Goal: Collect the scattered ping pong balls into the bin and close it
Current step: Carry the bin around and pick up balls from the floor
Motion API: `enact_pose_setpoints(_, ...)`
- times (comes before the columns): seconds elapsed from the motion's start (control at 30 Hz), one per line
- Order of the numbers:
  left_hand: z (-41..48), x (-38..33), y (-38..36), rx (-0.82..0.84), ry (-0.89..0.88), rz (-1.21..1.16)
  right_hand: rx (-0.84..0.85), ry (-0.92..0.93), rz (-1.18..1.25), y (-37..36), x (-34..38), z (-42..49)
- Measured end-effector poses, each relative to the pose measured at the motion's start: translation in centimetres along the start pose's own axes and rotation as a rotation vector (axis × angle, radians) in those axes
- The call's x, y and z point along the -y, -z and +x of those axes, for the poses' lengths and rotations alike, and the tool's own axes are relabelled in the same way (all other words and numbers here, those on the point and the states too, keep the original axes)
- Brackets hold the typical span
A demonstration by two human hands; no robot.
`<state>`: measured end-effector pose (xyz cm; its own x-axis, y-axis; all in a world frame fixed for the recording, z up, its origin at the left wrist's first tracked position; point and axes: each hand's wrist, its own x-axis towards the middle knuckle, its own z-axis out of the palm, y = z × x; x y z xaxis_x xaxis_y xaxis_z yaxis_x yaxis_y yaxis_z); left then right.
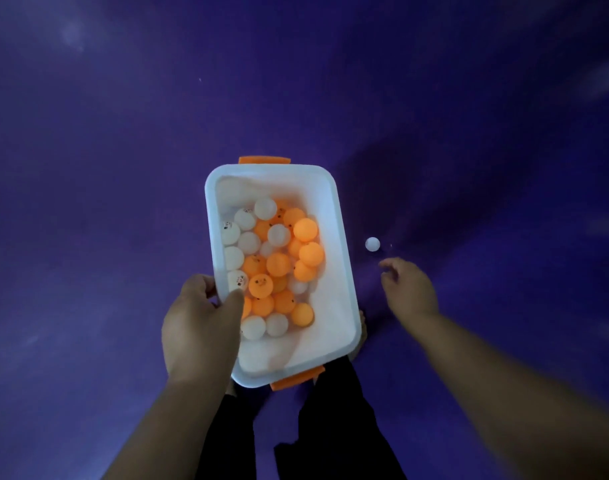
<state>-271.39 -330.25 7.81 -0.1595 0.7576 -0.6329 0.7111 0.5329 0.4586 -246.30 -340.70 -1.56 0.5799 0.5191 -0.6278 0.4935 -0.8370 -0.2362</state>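
Floor: dim purple, smooth and blotchy with light; it fills the whole view, and no bench is in sight.
Bin: white, rectangular and lidless, held up in front of the person. Its long axis runs near to far, with the far end leaning slightly left. An orange latch sits at the far end and another at the near end.
Balls in the bin: a mixed heap of orange and white, piled toward the left and middle, with bare white wall showing on the right and near sides.
Loose ball: white, alone on the floor, just right of the bin's right rim and apart from it.
Left hand: grips the bin's left rim near the near corner. The thumb is hooked over the edge into the bin, and the other fingers wrap the outside.
Right hand: holds nothing, its fingers loosely extended and a little blurred, pointing far and left.
Key relation: the loose ball lies just beyond the right hand's fingertips, slightly far and left of them, and is not yet touched. The right hand is the nearer one and the only free one.
Judgement: the next move looks like a short reach down and forward to pick this ball up, then a carry left over the rim.
Risk: a brush from the fingertips could send the ball rolling away.
Lid: not in view, so closing looks some way off.
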Motion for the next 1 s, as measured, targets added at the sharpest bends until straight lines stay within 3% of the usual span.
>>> enact_pose_setpoints(0.3,5.6,2.5,-10.5,-0.039,0.052,-0.032,0.133,0.042,-0.208,-7.7,-5.4,13.7)
enact_pose_setpoints(0.53,6.6,4.2,-12.4,-0.062,0.095,-0.016,0.220,0.006,-0.155,-11.3,-7.3,16.8)
enact_pose_setpoints(0.7,6.3,3.5,-11.5,-0.055,0.124,0.012,0.112,-0.022,-0.068,-8.9,-5.9,16.1)
enact_pose_setpoints(0.83,5.3,0.8,-9.5,-0.042,0.084,0.019,-0.020,0.068,0.074,-4.5,-2.6,13.0)
enact_pose_setpoints(1.0,3.3,-4.2,-6.4,-0.049,-0.002,0.003,-0.167,0.187,0.415,3.0,3.7,5.5)
